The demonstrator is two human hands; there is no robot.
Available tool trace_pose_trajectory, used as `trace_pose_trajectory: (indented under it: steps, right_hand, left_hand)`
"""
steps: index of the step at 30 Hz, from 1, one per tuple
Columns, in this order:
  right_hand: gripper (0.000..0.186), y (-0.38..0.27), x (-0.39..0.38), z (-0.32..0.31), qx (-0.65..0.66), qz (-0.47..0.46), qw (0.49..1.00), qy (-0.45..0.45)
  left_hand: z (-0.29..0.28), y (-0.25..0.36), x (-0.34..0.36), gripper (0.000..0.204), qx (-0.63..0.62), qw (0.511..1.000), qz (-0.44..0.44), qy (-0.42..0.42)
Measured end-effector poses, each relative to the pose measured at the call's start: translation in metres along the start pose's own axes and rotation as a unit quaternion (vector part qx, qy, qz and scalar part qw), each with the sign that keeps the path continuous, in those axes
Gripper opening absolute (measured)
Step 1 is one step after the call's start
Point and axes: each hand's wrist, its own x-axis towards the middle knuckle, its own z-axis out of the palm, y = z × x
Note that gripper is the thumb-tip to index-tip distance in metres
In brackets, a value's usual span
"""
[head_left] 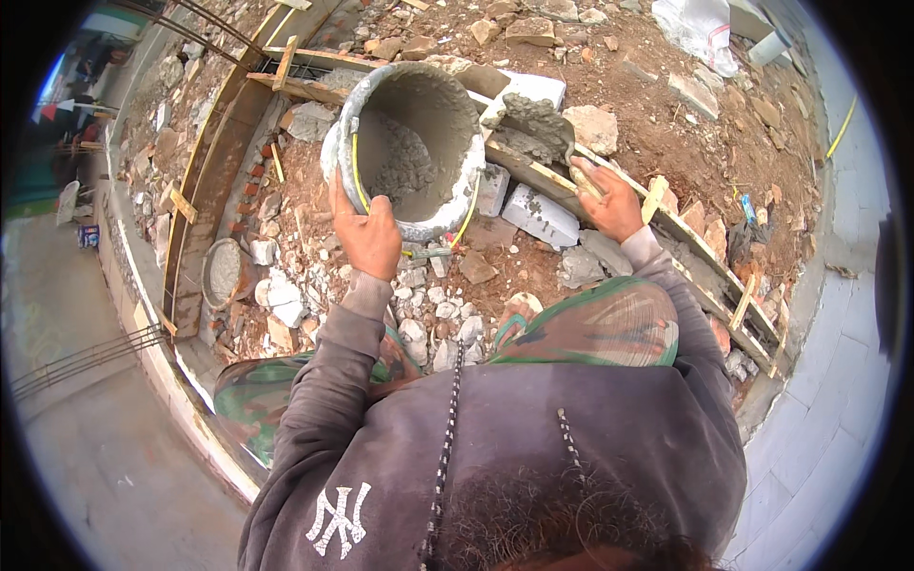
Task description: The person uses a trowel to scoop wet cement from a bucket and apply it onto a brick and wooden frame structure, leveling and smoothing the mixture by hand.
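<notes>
A grey, cement-crusted bucket [465, 193] is tilted with its mouth facing me and wet concrete [400, 157] inside. My left hand [368, 233] is closed on the bucket's near-left rim, beside its yellow-sleeved wire handle [358, 174]. To the right, my right hand [609, 202] wraps round the handle of a trowel [583, 181]. Its blade is hard to make out against the wet concrete [541, 124] heaped over a narrow wooden formwork [705, 249], right next to the bucket.
Broken stones [286, 297] and rubble lie around my feet. Concrete-smeared white blocks [541, 215] sit below the formwork. A second bucket [227, 273] stands at left near a long board wall [195, 181]. Steel bars [214, 33] jut in at upper left; a grey block wall [838, 362] borders the right.
</notes>
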Motion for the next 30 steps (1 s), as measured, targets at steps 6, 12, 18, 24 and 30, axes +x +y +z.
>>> trace_pose_trajectory:
  steps: [6,12,18,24,30]
  right_hand:
    - [0.049,-0.056,0.014,-0.014,-0.159,-0.061,0.985,0.036]
    - [0.043,-0.132,0.084,-0.006,-0.299,-0.142,0.943,0.017]
    - [0.047,-0.177,0.124,-0.042,-0.222,-0.03,0.957,-0.184]
    - [0.055,-0.106,0.139,-0.033,0.064,0.021,0.917,-0.394]
    - [0.053,-0.056,0.074,0.034,0.433,0.221,0.777,-0.4]
  left_hand:
    - [0.004,0.041,0.005,0.067,-0.013,0.999,0.041,-0.006]
    - [0.032,0.095,-0.024,0.07,0.059,0.985,0.162,-0.01]
    - [0.013,0.128,-0.001,0.073,0.015,0.98,0.195,-0.026]
    - [0.011,0.109,-0.004,0.068,0.001,0.988,0.135,-0.074]
    - [0.028,0.071,-0.002,0.068,0.122,0.976,0.158,-0.089]
